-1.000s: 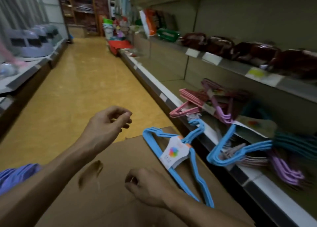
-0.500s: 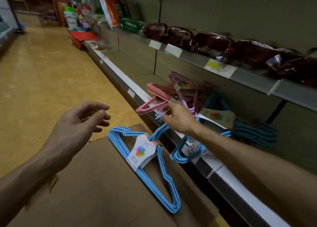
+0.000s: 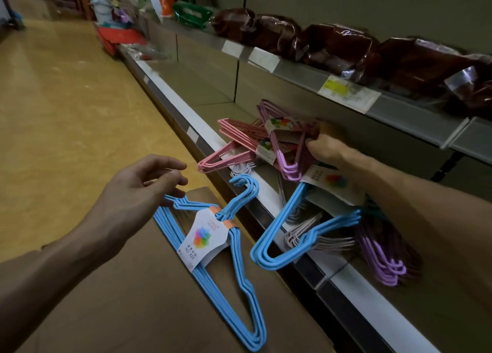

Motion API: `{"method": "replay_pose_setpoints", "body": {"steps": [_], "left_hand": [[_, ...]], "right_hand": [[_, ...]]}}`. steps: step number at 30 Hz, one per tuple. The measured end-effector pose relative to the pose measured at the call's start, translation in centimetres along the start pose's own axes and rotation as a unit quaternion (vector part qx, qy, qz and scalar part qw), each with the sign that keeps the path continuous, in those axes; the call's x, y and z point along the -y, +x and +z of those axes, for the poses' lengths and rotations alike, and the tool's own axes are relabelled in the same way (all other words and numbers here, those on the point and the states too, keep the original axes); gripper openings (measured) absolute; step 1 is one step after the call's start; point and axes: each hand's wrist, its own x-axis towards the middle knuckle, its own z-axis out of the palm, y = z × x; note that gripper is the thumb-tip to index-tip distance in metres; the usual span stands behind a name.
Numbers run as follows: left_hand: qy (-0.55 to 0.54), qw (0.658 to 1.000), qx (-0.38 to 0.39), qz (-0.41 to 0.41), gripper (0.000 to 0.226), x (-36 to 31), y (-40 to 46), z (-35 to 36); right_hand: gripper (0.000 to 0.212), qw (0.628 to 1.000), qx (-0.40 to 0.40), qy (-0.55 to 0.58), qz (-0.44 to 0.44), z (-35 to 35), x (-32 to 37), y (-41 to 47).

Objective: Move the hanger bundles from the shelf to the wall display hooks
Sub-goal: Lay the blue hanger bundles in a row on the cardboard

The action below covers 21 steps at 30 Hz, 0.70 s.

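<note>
Far left, the left hand [image 3: 138,185] hovers with fingers loosely curled and apart, holding nothing, fingertips just above the corner of a blue hanger bundle [image 3: 213,248] that lies flat on a cardboard box [image 3: 119,299]. Next over, a pink bundle [image 3: 234,147] pokes out past the lip of the shelf [image 3: 266,190], and a second blue bundle [image 3: 300,232] hangs half off that same edge. Further right, the right hand [image 3: 323,147] is in the pile with fingers curled onto a purple bundle [image 3: 286,139]; how firm the grip is, I can't tell. More purple hangers [image 3: 383,259] sit beyond the forearm.

My worry: these bundles are all interlocked, so pulling the purple one could easily drag the pink or overhanging blue one off onto the floor. Wall hooks aren't in view at all.
</note>
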Motion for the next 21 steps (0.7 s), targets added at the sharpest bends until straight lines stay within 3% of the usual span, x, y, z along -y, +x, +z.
{"method": "replay_pose_setpoints", "body": {"steps": [3,7,10,14,21], "left_hand": [[0.01,0.999,0.044,-0.023,0.014,0.2,0.7,2.9],[0.018,0.989,0.13,-0.073,0.011,0.5,1.0,7.0],[0.02,0.975,0.185,-0.121,0.022,0.4,0.9,9.9],[0.024,0.962,0.23,-0.143,0.026,0.3,0.6,12.4],[0.04,0.953,0.26,-0.152,0.036,1.0,0.9,13.7]], "right_hand": [[0.049,0.99,-0.088,-0.11,0.027,-1.2,-3.0,0.7],[0.073,0.983,-0.023,-0.15,0.108,-2.1,-7.2,1.5],[0.08,0.983,-0.012,-0.145,0.113,-1.9,-8.7,1.6],[0.051,0.983,-0.008,-0.138,0.118,-1.4,-9.1,1.8],[0.014,0.987,-0.013,-0.01,0.16,-1.1,-10.1,2.5]]}}
